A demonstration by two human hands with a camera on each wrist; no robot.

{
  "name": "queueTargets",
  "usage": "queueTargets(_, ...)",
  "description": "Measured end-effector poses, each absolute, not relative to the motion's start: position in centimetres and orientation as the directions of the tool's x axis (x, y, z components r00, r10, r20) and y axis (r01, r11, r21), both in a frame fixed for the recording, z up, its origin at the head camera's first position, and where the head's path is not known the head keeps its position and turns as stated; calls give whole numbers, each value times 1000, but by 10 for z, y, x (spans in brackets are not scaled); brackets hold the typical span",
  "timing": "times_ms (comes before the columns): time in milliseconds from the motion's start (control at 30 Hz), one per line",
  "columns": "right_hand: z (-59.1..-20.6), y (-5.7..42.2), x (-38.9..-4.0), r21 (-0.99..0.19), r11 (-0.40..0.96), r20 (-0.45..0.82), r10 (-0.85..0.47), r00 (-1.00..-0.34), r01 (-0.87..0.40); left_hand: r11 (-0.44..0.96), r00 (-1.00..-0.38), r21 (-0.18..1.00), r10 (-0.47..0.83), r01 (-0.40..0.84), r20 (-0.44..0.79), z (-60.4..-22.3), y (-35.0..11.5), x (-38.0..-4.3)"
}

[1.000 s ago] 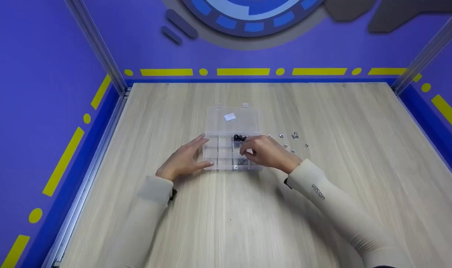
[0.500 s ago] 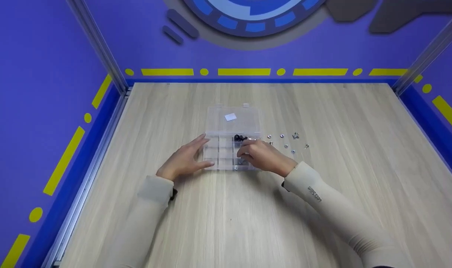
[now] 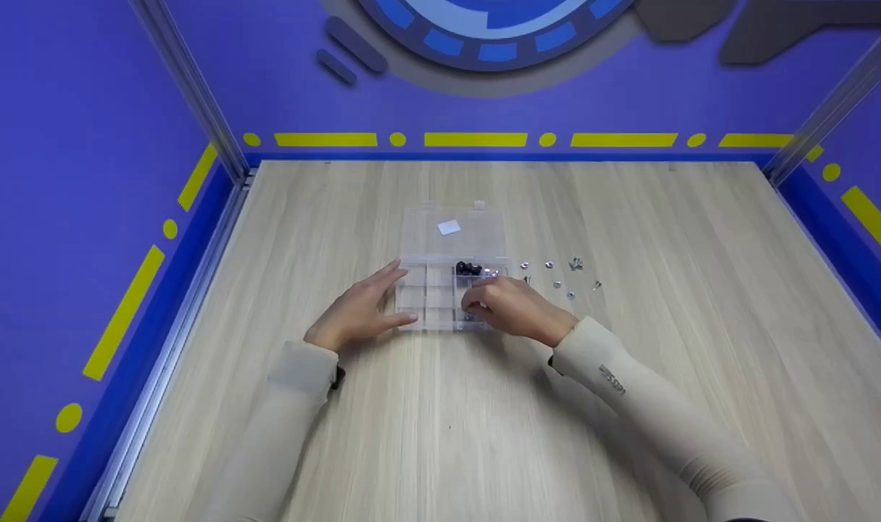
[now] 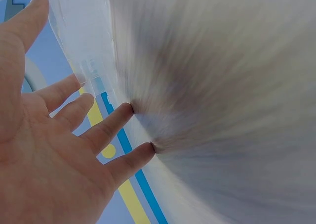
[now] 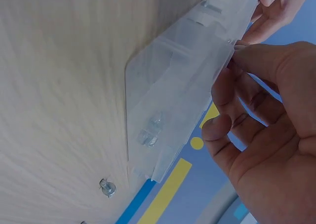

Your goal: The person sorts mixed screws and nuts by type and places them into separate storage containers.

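Note:
A clear plastic compartment box (image 3: pixel 440 297) lies on the table with its lid folded back. My left hand (image 3: pixel 360 308) steadies its left side, fingers and thumb spread fairly straight; in the left wrist view two fingertips of this left hand (image 4: pixel 64 150) touch the tabletop. Inside the box's right-hand compartments reach the bent fingers of my right hand (image 3: pixel 513 308); whether they pinch anything is hidden. Black round-headed pieces (image 3: pixel 468 268) fill a back compartment, with small silver parts (image 3: pixel 491 273) beside them. Through the box wall, silver hardware (image 5: pixel 151 130) shows in the right wrist view.
Several small silver screws (image 3: pixel 576 264) lie scattered on the table right of the box, one screw (image 5: pixel 107 187) close to it in the right wrist view. A white label (image 3: pixel 449 228) lies on the open lid (image 3: pixel 476 235). Blue panels (image 3: pixel 469 116) enclose the table's back and sides.
My right hand has shifted slightly left and down, its fingers lower in the box, uncovering silver parts in the back right compartment. My left hand stays where it was.

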State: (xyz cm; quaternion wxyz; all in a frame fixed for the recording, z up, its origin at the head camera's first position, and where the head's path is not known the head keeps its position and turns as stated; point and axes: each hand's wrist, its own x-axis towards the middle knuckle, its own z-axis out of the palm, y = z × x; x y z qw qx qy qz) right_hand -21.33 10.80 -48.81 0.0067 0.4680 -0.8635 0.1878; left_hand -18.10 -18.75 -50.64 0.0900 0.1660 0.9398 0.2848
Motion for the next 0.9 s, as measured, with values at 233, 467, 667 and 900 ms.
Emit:
queueTargets(233, -486, 109, -212, -312, 452, 198, -830, -522, -836, 788, -931, 563, 354, 249, -85, -506, -187, -181)
queueTargets(467, -486, 110, -207, -318, 416, 161, -862, -481, -852, 786, -928, 563, 362, 255, -85, -506, -187, -181)
queueTargets(667, -487, 111, -203, -305, 425, 118, -871, -476, -852, 783, -926, 562, 371, 268, -76, -505, -187, -180)
queueTargets(900, -485, 111, -202, -293, 449, 74, -870, -488, -844, 782, -926, 565, 368, 263, -79, -505, -188, -181)
